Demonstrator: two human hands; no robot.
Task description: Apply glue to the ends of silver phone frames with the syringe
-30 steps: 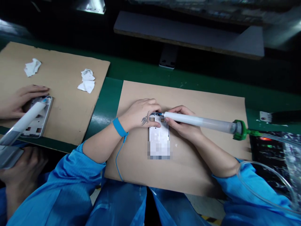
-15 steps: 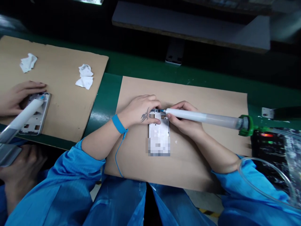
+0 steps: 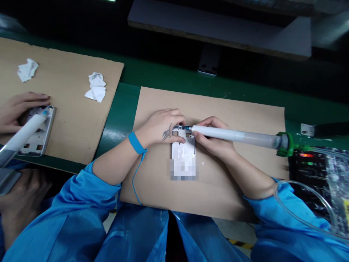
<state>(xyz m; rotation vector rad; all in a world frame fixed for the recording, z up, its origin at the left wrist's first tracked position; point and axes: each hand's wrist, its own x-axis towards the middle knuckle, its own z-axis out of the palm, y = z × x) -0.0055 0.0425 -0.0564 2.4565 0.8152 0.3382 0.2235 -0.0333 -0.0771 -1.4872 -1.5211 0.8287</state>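
Note:
A silver phone frame (image 3: 183, 154) lies flat on a brown cardboard sheet (image 3: 158, 189), its lower end blurred out. My left hand (image 3: 166, 125) grips its upper left part, thumb across the face and fingers at the top edge. In my right hand (image 3: 214, 138) is a white dispensing syringe (image 3: 240, 137), held like a pen and lying nearly level. Its thin blue-tipped needle (image 3: 187, 128) points left at the top edge of the phone frame; whether it touches is too small to tell. A green cap (image 3: 285, 144) with tubing closes the syringe's far end.
At left, a co-worker's hand (image 3: 19, 111) holds another phone frame (image 3: 40, 136) under a white syringe (image 3: 24, 134). White crumpled tissues (image 3: 96, 87) lie on that cardboard. A dark box with lit displays (image 3: 308, 160) stands right; another phone frame (image 3: 207, 69) lies beneath the shelf (image 3: 218, 31).
The view has shifted slightly. The needle tip sits a little further left along the phone frame's top edge. My left hand keeps its hold on the frame.

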